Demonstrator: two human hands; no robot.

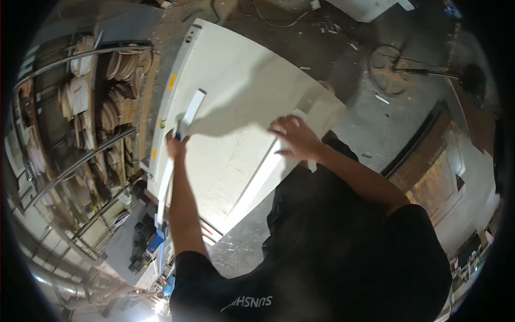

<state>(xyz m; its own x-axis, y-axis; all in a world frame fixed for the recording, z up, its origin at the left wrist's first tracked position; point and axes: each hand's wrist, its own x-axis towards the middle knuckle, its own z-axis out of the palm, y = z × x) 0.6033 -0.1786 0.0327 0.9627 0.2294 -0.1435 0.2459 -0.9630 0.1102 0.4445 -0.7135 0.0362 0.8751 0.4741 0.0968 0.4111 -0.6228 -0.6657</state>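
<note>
My left hand (176, 146) is at the left side of a large white board (230, 91). Its thumb and forefinger close around a small dark blue object (178, 135), too small to name. Just beyond those fingertips lies a narrow white strip (193, 109), angled away from me. Over the board's right side, my right hand (294, 137) has its fingers spread and slightly bent. Beneath and beside it runs a long white strip (257, 180) toward the near edge; whether the fingers touch it I cannot tell.
Racks of curved wooden pieces (115, 102) stand at the left. A grey surface (244, 233) lies near my body. At the right are a round metal base (387, 68) and a brown panel (429, 177). White scraps (382, 99) litter the floor.
</note>
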